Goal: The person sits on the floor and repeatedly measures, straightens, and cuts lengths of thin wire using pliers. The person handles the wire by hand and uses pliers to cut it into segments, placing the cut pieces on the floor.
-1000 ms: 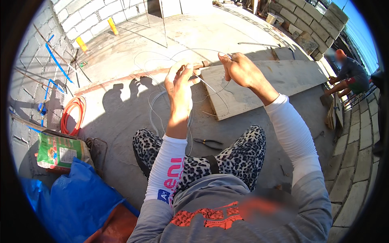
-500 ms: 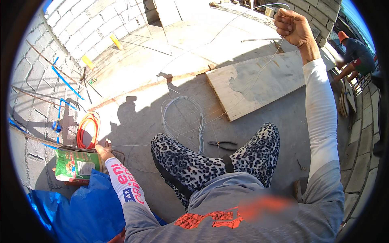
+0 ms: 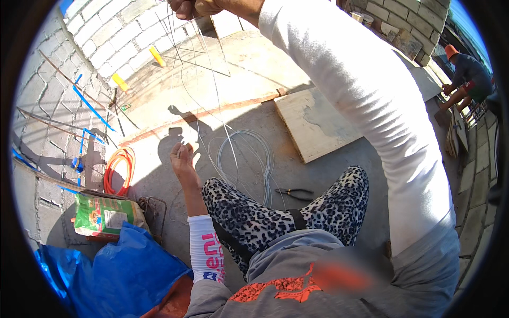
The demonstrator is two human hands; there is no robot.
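Observation:
My right hand (image 3: 192, 7) is raised at the top of the view, partly cut off by its edge. Its fingers are closed on thin, pale metal wire (image 3: 216, 87), which hangs in long strands toward the ground. Those strands run down to a loose wire coil (image 3: 269, 172) on the concrete just beyond my knees. Left of the coil, my left hand (image 3: 183, 163) is held up with its fingers loosely apart, and no wire shows clearly in it. Pliers with dark handles (image 3: 297, 194) lie between my knees.
A cement-stained board (image 3: 313, 127) lies ahead right. To the left are an orange hose coil (image 3: 120, 168), a green-and-white sack (image 3: 108, 216) and a blue tarp (image 3: 114, 270). Block walls (image 3: 119, 37) with rods stand behind. A person in an orange hat (image 3: 469, 74) bends at far right.
My right hand has swung left across the top, bringing the wire with it. My left hand has moved from beside the sack rightward and up, near the wire coil.

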